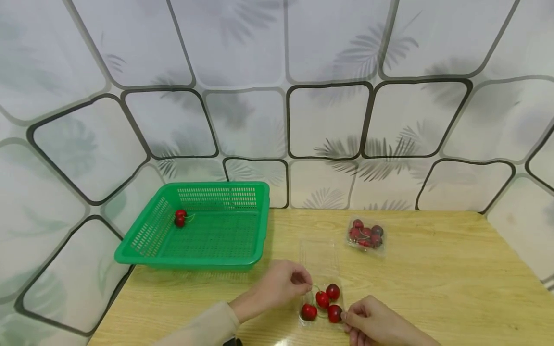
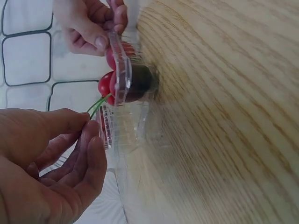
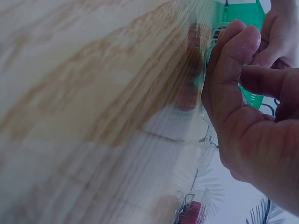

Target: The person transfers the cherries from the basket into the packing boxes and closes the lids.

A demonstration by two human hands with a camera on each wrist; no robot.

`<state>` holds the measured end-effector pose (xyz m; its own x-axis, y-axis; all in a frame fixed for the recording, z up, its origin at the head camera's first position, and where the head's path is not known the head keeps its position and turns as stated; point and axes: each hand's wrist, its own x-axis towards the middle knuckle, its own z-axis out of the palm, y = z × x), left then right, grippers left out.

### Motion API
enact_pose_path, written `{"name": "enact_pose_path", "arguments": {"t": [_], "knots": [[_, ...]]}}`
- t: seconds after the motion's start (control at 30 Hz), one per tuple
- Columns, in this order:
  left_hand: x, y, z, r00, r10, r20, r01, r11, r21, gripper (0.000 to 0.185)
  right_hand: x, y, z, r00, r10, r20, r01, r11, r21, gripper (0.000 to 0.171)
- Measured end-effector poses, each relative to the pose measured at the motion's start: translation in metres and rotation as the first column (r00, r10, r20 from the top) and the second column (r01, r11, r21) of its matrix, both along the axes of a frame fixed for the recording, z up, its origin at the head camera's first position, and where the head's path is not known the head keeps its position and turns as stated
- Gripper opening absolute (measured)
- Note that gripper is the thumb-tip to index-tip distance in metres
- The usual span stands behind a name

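Observation:
An open clear plastic box [image 1: 318, 323] with several red cherries [image 1: 308, 312] sits near the front of the table, its clear lid [image 1: 319, 257] folded back behind it. My left hand [image 1: 283, 283] comes in from the left and pinches thin green cherry stems [image 2: 99, 105] between thumb and forefinger, just above the box. The cherries [image 2: 105, 85] on those stems are down at the box rim. On the opposite side, my right hand [image 1: 372, 319] grips the box's right edge, thumb at the rim and fingers curled, beside a dark red cherry [image 1: 334, 314].
A green plastic basket [image 1: 190, 263] stands at the back left, with two joined cherries [image 1: 180, 221] inside. Toward the back right is another clear box [image 1: 366, 235] full of cherries. A patterned wall covering [image 1: 322, 120] rises behind the wooden table [image 1: 441, 274].

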<state>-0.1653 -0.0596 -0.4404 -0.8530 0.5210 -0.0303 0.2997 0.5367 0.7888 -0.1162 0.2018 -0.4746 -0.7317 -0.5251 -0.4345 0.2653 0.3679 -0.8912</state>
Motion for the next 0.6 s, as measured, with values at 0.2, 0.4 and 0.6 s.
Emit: {"name": "enact_pose_path", "arguments": {"t": [0.2, 0.4, 0.6], "knots": [[-0.001, 0.003, -0.003, 0.982, -0.101, -0.157, 0.072, 0.981, -0.181, 0.006, 0.0, 0.001, 0.001, 1.0, -0.002, -0.003, 0.002, 1.0, 0.014, 0.031], [-0.002, 0.003, -0.008, 0.917, -0.222, -0.33, 0.089, 0.923, -0.373, 0.011, 0.001, 0.001, 0.002, 1.0, -0.003, 0.013, 0.003, 1.0, 0.004, 0.032], [-0.001, 0.003, -0.013, 0.879, -0.275, -0.389, 0.086, 0.895, -0.439, 0.014, 0.002, 0.001, 0.002, 1.0, -0.002, 0.003, 0.002, 1.0, 0.007, 0.032]]}}
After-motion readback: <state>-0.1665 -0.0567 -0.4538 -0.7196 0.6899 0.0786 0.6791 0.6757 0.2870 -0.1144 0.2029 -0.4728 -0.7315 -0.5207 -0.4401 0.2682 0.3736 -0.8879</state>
